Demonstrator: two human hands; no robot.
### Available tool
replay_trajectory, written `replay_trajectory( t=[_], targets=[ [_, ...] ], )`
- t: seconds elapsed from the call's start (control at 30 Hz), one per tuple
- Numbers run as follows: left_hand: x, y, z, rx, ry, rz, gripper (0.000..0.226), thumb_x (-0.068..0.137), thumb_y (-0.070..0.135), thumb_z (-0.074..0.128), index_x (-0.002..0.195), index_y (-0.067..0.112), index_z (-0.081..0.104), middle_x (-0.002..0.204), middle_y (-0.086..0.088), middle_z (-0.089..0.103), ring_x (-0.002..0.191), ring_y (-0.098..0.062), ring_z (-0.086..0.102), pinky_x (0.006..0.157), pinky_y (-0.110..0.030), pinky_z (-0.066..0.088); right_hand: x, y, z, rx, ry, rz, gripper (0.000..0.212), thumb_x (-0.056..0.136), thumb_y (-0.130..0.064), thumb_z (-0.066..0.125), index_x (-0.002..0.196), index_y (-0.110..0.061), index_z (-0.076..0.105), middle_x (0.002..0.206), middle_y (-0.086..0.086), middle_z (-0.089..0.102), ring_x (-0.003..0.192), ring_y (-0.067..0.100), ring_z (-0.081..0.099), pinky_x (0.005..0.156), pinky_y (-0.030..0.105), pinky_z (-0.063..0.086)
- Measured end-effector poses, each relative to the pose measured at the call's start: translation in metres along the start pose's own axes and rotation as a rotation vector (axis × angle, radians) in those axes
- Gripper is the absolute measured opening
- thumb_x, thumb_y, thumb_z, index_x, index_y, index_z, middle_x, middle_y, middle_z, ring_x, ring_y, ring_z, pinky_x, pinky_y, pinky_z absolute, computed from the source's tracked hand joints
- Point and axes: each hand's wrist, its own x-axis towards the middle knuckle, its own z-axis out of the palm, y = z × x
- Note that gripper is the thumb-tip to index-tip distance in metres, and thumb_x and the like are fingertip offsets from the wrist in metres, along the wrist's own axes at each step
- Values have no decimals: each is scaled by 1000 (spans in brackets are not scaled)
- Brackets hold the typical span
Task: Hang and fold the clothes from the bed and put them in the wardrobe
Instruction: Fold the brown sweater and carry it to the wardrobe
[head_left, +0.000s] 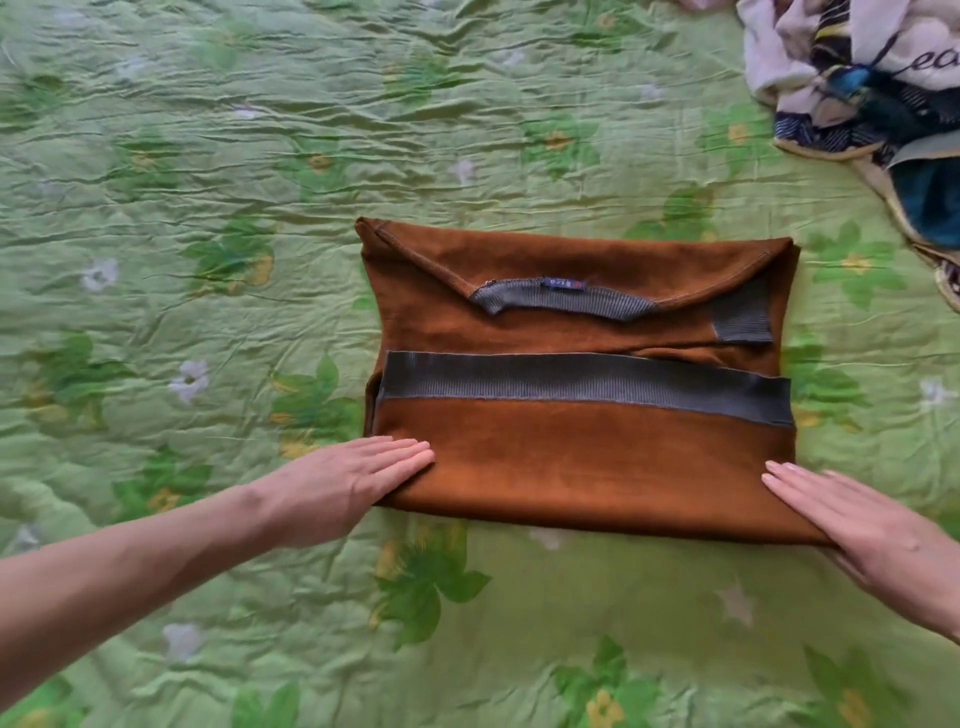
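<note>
A brown sweater (582, 467) with grey ribbed collar, cuff and hem band lies folded into a rectangle on the green floral bedspread (208, 208). Its hem band runs across the middle and the collar with a blue label faces up. My left hand (348, 483) lies flat with straight fingers on the sweater's near left corner. My right hand (862, 530) lies flat on the near right corner. Neither hand grips the fabric.
A heap of unfolded clothes (857, 83), white, navy and teal, lies at the far right corner of the bed. Green bedspread stretches around the sweater to the left, behind it and in front of it.
</note>
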Motion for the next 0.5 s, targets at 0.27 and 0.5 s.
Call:
replay_trajectory(
  t=[0.27, 0.5],
  targets=[
    [14, -18, -38, -501, 663, -538, 14, 83, 20, 87, 93, 27, 81, 72, 17, 73, 62, -2, 65, 58, -17, 47, 40, -26, -87, 583, 385, 533, 9, 82, -61, 76, 88, -58, 70, 79, -19, 72, 75, 13, 65, 58, 20, 44],
    [59, -6, -75, -843, 1155, -713, 7, 108, 15, 53, 104, 11, 58, 85, 3, 62, 70, 6, 55, 66, -14, 45, 110, -16, -108, 850, 725, 763, 22, 107, -22, 53, 116, -4, 63, 102, 20, 65, 97, 11, 69, 68, 12, 44]
  ],
)
